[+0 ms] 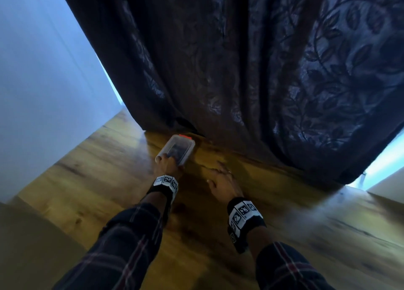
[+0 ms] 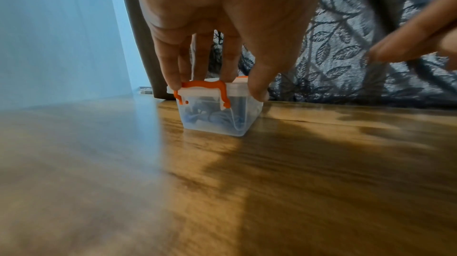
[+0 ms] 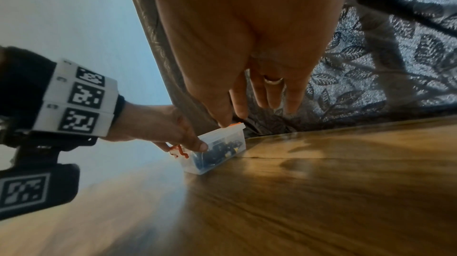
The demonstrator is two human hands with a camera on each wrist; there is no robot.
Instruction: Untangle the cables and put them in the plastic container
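Cables point(image 3: 217, 152) sit dark and bundled inside the lidded plastic container point(image 1: 177, 149), which my left hand point(image 1: 167, 164) holds at its near end, thumb on the side wall, fingers point(image 2: 173, 68) on the lid by the orange latch point(image 2: 202, 90). My right hand point(image 1: 220, 178) hovers at the container's 4 o'clock, fingers loosely spread, holding nothing. Beyond, at 12 o'clock, a dark curtain point(image 1: 262, 71) meets the wooden table point(image 1: 87, 180).

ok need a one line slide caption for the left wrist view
Left hand holds the lidded plastic container of cables on the wooden table, fingertips by its orange latch.
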